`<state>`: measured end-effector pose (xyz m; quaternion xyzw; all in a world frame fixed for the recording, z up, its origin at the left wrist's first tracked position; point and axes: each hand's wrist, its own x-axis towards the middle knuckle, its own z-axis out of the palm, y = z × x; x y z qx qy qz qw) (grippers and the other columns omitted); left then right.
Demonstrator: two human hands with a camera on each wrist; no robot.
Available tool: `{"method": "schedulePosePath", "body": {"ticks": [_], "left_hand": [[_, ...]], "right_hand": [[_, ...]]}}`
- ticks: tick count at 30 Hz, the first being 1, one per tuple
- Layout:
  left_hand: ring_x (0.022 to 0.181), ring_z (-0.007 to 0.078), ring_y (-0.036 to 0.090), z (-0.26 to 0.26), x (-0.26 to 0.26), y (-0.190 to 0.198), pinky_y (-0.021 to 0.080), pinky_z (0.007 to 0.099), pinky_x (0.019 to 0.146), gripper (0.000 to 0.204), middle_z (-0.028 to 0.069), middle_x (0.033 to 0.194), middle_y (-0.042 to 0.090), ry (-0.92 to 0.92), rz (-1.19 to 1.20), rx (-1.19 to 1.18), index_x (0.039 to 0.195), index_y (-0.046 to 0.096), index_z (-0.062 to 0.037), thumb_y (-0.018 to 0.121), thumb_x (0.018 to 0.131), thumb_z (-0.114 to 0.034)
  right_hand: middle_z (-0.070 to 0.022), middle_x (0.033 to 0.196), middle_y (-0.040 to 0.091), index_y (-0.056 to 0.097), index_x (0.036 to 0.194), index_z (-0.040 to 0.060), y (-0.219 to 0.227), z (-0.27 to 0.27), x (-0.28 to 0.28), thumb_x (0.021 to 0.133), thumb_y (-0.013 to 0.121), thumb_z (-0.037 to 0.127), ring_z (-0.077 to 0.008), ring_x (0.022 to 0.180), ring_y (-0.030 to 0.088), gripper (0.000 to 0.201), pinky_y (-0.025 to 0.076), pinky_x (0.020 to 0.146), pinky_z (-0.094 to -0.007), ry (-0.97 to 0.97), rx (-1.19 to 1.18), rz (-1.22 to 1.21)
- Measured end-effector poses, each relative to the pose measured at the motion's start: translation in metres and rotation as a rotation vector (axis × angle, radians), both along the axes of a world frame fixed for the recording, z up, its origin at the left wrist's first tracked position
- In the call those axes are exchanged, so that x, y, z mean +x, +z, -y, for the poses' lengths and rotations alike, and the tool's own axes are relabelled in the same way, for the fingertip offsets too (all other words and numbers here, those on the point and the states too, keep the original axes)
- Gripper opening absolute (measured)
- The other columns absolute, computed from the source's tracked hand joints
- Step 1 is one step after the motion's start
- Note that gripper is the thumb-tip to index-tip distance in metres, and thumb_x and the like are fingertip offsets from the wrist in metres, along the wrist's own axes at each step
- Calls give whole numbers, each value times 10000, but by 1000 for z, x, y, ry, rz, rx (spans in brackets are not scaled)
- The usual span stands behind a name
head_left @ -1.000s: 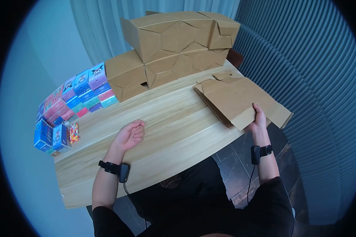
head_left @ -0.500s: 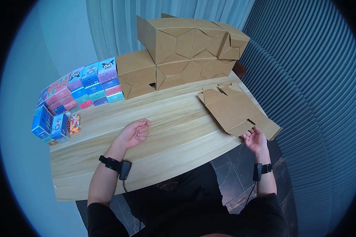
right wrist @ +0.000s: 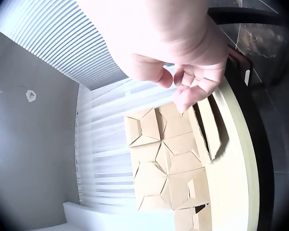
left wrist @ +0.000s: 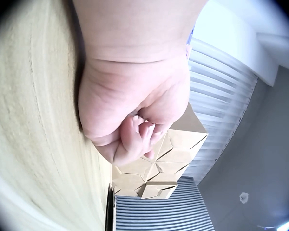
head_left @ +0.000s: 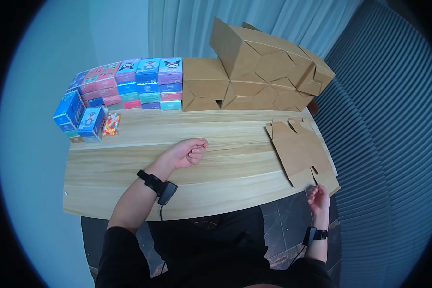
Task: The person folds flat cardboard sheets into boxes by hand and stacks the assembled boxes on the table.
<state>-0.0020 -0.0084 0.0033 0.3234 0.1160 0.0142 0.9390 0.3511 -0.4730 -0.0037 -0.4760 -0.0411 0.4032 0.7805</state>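
A flattened cardboard box [head_left: 300,151] lies at the right end of the wooden table, its slotted flaps toward the near edge. My right hand [head_left: 319,199] is at that near edge, fingertips right by the flap. In the right wrist view the right hand [right wrist: 183,72] has its thumb apart from loosely bent fingers, with nothing between them; the flat cardboard [right wrist: 211,127] shows beyond. Over the middle of the table my left hand [head_left: 187,152] idles with fingers loosely curled. The left wrist view shows this left hand [left wrist: 135,110] holding nothing.
Folded brown cartons [head_left: 269,67] are stacked along the back of the wooden table [head_left: 177,187]. Colourful small boxes [head_left: 149,79] stand in stacks at the back left. Beside two blue boxes [head_left: 91,120] is a clear bag of multicoloured pieces [head_left: 111,124]. A ribbed wall covering [head_left: 379,120] borders the right.
My right hand has let go of the flattened cardboard box, which now lies flatter on the table, and has drawn back toward me. The head view has turned; my left hand stays loosely curled.
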Motion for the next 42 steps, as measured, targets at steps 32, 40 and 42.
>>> {"method": "schedulePosePath", "body": {"ticks": [32, 40, 42], "left_hand": [[413, 13, 238, 1, -5, 9, 151, 200, 372, 185, -91, 523, 310, -331, 46, 205, 784, 506, -109, 472, 952, -177], [432, 22, 223, 1, -7, 13, 154, 210, 392, 220, -87, 535, 289, -361, 36, 222, 809, 510, -92, 459, 988, -211], [431, 21, 221, 1, -8, 14, 154, 208, 393, 221, -88, 535, 290, -358, 33, 227, 810, 508, -92, 457, 990, -211]], "right_hand": [[-279, 1316, 528, 482, 1321, -58, 168, -615, -131, 998, 453, 230, -395, 1230, 519, 435, 408, 1043, -404, 319, -146, 2120], [-274, 1273, 568, 542, 1256, -35, 162, -650, -120, 994, 371, 322, -410, 1194, 535, 475, 414, 1024, -447, 721, -612, 2075], [-269, 1268, 575, 552, 1251, -29, 162, -646, -120, 995, 368, 327, -409, 1192, 537, 476, 415, 1023, -450, 735, -603, 2082]]}}
